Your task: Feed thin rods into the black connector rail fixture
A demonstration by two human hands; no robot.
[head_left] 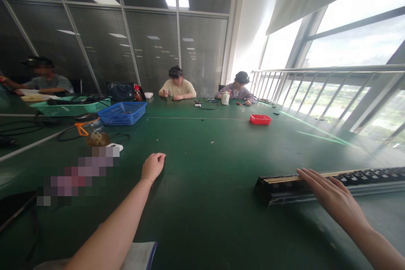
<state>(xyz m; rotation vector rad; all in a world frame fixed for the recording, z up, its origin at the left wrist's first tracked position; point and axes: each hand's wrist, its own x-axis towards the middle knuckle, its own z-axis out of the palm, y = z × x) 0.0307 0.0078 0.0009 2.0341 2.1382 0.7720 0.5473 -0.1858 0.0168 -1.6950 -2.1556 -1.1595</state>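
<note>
Fingers [311,176] of the right hand [332,196] lie flat and extended on the long black rail [316,185] near the table [205,202] edge, steadying it; left hand [152,166] rests loosely curled, holding nothing.

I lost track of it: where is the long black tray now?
The long black plastic tray lies on the green table, right of centre in the head view, under the flat right hand.
</note>
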